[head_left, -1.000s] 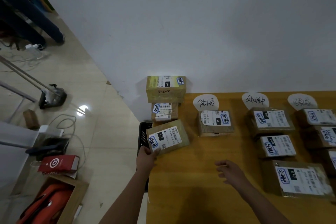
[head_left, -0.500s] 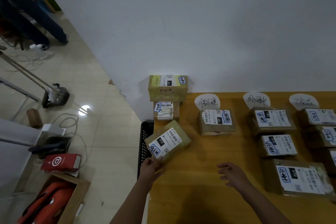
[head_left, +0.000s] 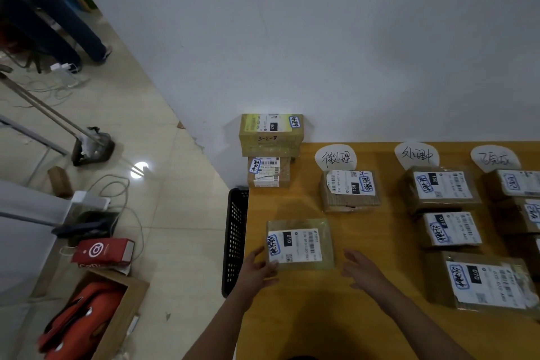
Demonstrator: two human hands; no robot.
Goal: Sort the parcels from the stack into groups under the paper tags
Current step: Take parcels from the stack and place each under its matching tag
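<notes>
A taped brown parcel (head_left: 301, 242) with a white label marked 010 lies near the table's left edge, and my left hand (head_left: 257, 267) grips its near left corner. My right hand (head_left: 361, 269) hovers just right of the parcel, fingers apart, holding nothing. At the table's far left corner stands the stack: a yellow-green parcel (head_left: 270, 134) on top of a smaller brown parcel (head_left: 268, 171). Three paper tags (head_left: 336, 158) (head_left: 416, 155) (head_left: 493, 158) line the far edge. One parcel (head_left: 350, 190) lies under the left tag, three parcels (head_left: 441, 188) under the middle tag.
Further parcels (head_left: 517, 184) lie under the right tag, cut off by the frame. A black perforated crate (head_left: 235, 240) hangs off the wooden table (head_left: 380, 242) at its left edge. On the floor are cables, a red bag (head_left: 102, 251) and a box holding something orange (head_left: 79, 321).
My left hand brought the 010 parcel from the table's left edge down flat onto the table, turning it square. My right hand moved in closer to its right side.
</notes>
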